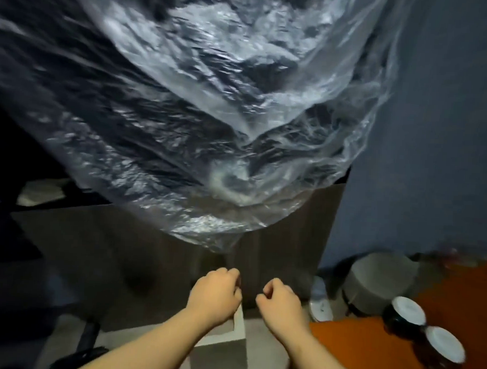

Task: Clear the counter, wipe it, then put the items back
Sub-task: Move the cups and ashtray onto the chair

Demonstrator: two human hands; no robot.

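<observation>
The sheet (pixel 212 113) billows over the brown counter (pixel 94 247). The left hand (pixel 215 294) and right hand (pixel 280 303), fists close together, seem to pinch its near edge, though the film is too clear there to be sure. Gather it in low: the wall (pixel 434 137) and jars (pixel 408 310) crowd the right, and there looks to be more room leftward.

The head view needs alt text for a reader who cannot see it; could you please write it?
A large clear plastic sheet billows above the person's left hand and right hand, both with fingers curled. Two white-lidded jars stand on an orange surface at right.
</observation>
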